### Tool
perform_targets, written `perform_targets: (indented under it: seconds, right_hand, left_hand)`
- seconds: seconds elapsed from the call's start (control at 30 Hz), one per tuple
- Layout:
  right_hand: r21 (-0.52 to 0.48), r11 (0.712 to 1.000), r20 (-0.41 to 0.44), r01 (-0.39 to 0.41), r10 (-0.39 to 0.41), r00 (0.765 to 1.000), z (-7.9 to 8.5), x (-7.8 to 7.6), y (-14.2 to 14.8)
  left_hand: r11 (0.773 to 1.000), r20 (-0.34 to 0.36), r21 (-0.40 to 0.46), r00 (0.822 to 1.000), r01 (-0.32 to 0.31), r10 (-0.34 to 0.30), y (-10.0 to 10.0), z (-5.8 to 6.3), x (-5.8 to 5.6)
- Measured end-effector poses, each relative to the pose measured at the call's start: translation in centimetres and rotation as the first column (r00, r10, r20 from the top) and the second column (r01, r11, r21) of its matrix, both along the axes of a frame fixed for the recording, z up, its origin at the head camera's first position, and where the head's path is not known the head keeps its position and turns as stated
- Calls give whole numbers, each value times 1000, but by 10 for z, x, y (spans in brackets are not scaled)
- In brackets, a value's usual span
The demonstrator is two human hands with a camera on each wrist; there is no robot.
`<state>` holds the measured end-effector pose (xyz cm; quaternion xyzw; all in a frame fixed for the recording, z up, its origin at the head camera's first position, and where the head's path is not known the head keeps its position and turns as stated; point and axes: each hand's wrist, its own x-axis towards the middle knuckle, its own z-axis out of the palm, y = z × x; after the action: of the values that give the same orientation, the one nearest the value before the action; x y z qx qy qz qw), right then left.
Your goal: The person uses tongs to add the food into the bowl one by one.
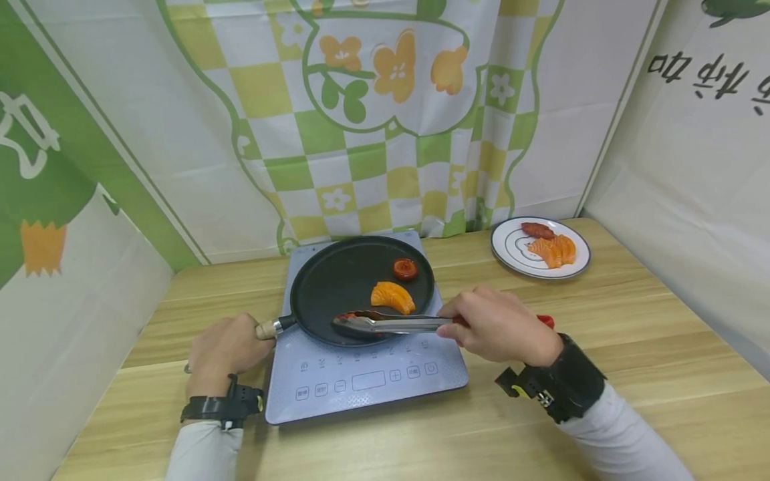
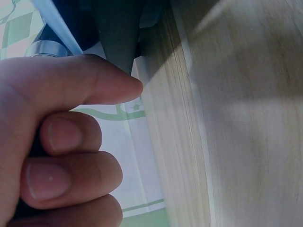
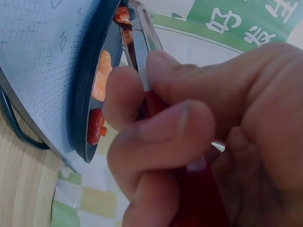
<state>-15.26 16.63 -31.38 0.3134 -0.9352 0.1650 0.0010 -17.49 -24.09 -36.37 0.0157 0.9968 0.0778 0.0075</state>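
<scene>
My left hand (image 1: 225, 351) grips the wooden handle (image 1: 267, 330) of a flat black frying pan (image 1: 337, 287); in the left wrist view the fingers (image 2: 71, 184) are curled. With my right hand (image 1: 499, 327) I hold metal tongs (image 1: 415, 325) with a red grip (image 3: 189, 189). The tongs' tips lie low over the pan's near part, at a reddish piece of food (image 3: 122, 15), mostly hidden; whether they pinch it is unclear. Orange, salmon-like slices (image 1: 392, 296) lie in the pan's right part, beyond the tongs. A round red piece of food (image 1: 405, 268) sits farther back.
The pan stands on a light grey induction cooktop (image 1: 373, 394) on a wooden table (image 1: 637, 334). At the back right, a white plate (image 1: 508, 257) holds orange slices (image 1: 553, 252) and a red-brown sausage-like piece (image 1: 537, 230). A patterned curtain (image 1: 373, 160) hangs behind.
</scene>
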Motion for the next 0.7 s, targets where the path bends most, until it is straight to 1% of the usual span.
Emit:
perform_targets:
  seconds: [0.23, 0.7]
  right_hand:
    - [9, 1000, -10, 2, -2, 1000, 0, 0, 0]
    - [1, 1000, 16, 6, -6, 1000, -1, -4, 1]
  left_hand:
    - [1000, 12, -1, 1000, -1, 1, 0, 1, -1]
    - [1000, 4, 1, 1000, -4, 4, 0, 0, 0]
